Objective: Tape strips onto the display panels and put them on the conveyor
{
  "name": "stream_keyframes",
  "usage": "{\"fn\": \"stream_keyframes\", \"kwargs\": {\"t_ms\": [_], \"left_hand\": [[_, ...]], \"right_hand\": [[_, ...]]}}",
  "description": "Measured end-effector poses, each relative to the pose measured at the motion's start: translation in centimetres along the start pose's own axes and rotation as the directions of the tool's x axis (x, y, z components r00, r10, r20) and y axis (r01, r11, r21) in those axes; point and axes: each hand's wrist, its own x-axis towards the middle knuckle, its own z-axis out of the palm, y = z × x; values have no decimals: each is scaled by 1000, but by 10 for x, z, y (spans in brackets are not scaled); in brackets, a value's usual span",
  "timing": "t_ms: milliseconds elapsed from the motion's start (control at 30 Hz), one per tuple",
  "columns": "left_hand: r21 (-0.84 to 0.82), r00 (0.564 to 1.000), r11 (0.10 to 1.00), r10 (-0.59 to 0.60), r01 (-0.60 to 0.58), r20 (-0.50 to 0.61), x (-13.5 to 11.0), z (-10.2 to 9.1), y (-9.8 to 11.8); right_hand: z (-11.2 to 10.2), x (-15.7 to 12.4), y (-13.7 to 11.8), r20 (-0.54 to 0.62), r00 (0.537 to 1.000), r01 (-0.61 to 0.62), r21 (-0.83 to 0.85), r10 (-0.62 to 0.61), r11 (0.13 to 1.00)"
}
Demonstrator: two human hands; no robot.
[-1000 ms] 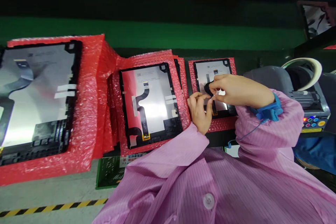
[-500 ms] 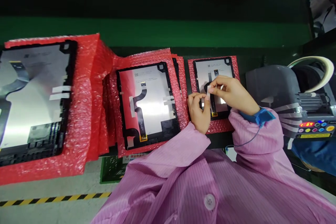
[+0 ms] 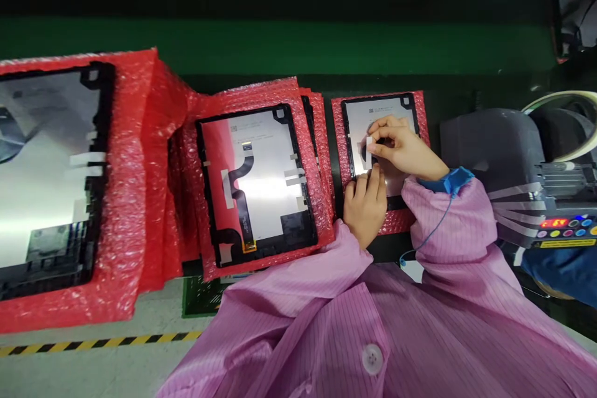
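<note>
Between the thumb and fingers of my right hand [image 3: 407, 150] is a short strip of white tape [image 3: 369, 158], held upright over the back of a tablet screen panel [image 3: 358, 113]. The panel's black frame rests on a red bubble-wrap sheet [image 3: 339, 143]. Just below the tape, my left hand [image 3: 365, 204] lies with its fingers stretched out on the panel, holding nothing. My hands cover most of the panel's middle and its flex cable. A blue wrist strap [image 3: 450, 181] with a cord circles my right wrist.
To the left, another screen panel [image 3: 273, 214] with tape strips lies on stacked red bubble wrap. A larger-looking panel [image 3: 51, 186] sits on a pile at far left. On the right stands a grey tape dispenser [image 3: 494, 161] with a tape roll and several cut strips on its side.
My left hand has let go of the tape and spread its fingers onto the panel. My right hand keeps the strip, now slightly left and lower over the panel.
</note>
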Motion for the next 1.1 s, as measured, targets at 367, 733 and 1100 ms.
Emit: {"fn": "stream_keyframes", "kwargs": {"t_ms": [367, 733, 1100], "left_hand": [[-10, 1000, 1000, -5, 5, 10, -2, 1, -1], [44, 999, 998, -38, 38, -9, -2, 2, 1], [181, 995, 983, -8, -10, 101, 5, -14, 1]], "right_hand": [[3, 5, 5, 54, 998, 19, -80, -15, 997], [17, 0, 5, -69, 998, -7, -131, -2, 991], [27, -17, -41, -589, 803, -158, -61, 92, 986]]}}
